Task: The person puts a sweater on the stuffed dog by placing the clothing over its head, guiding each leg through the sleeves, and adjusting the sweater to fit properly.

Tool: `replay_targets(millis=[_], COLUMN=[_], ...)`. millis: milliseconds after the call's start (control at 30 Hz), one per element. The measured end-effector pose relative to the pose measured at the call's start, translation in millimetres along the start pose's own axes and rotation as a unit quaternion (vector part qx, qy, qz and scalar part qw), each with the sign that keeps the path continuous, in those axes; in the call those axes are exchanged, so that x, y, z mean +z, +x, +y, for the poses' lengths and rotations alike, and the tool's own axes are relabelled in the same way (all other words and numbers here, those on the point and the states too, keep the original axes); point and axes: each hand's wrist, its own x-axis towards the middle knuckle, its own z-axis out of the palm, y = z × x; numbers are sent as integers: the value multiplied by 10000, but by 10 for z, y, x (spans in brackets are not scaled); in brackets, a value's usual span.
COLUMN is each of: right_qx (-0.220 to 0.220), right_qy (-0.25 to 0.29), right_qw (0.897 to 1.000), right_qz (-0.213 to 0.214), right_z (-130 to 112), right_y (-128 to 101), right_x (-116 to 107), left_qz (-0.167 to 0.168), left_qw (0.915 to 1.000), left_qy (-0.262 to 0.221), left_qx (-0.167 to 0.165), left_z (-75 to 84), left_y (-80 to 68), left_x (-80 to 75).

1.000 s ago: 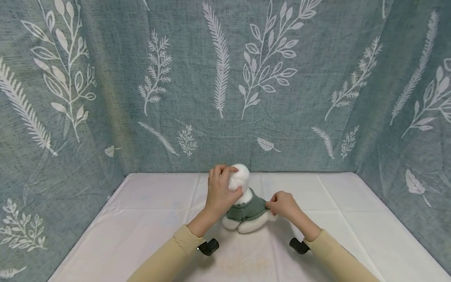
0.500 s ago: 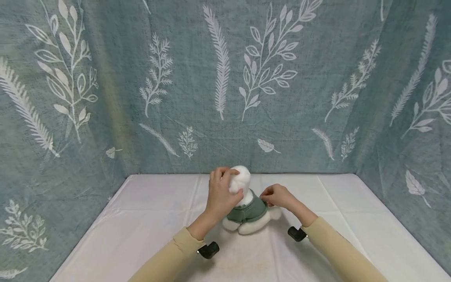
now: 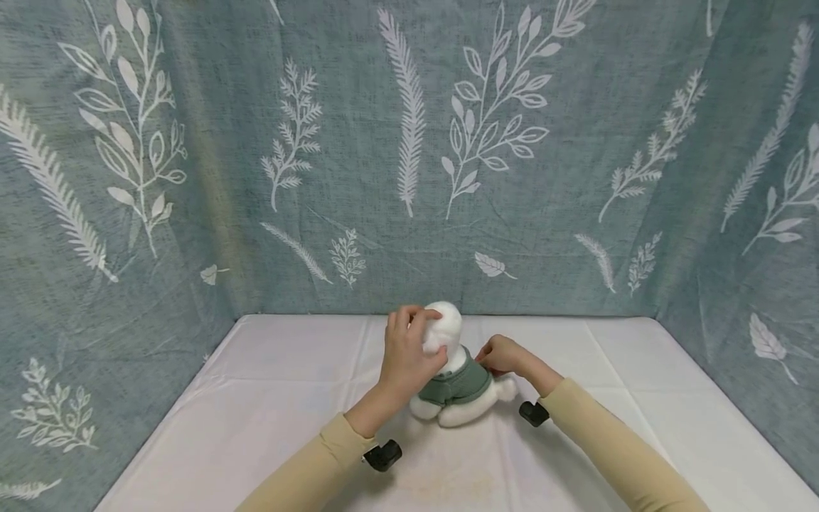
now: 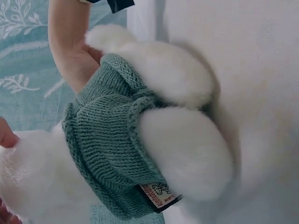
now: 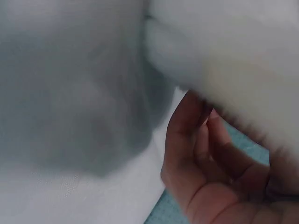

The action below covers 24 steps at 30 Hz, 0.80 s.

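A white plush toy (image 3: 467,412) with a green knitted sweater (image 3: 456,387) sits on the table. My left hand (image 3: 404,355) grips its round head, thumb below and fingers spread over the top. At the sweater's rear right side, my right hand (image 3: 505,355) has its fingers curled at the knit, fingertips partly hidden behind the toy. The left wrist view shows the ribbed sweater (image 4: 112,135) close up, with a printed label (image 4: 160,196) at its hem. In the right wrist view, white fur covers the fingertips of my right hand (image 5: 205,172).
A white cloth (image 3: 288,398) with fold creases covers the table. Grey-green curtains (image 3: 358,178) with white leaf prints stand behind it and at both sides. Black wrist cameras (image 3: 382,455) hang under both forearms.
My right hand has moved from the sweater's lower right edge up and leftward, round behind the toy. The left hand keeps its grip on the head.
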Motion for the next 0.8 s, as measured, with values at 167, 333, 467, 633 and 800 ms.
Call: replay_targets(millis=[167, 333, 467, 633, 800], right_qx=[-121, -681, -964, -1059, -787], right_qy=[-50, 300, 387, 193, -165], right_qw=[9998, 9938, 9882, 9904, 9962], right_qz=[-114, -820, -1130, -862, -319], right_z=[6, 5, -26, -39, -18], right_y=[35, 77, 130, 171, 192], right_x=[-14, -107, -129, -83, 22], left_qz=[8, -31, -45, -23, 33], left_qw=[10000, 9999, 9998, 9999, 10000], left_qy=[-30, -152, -218, -157, -35], left_qx=[31, -28, -18, 16, 43], left_z=[-6, -11, -19, -36, -45], left_y=[16, -11, -19, -21, -22], left_x=[-7, -10, -6, 6, 3])
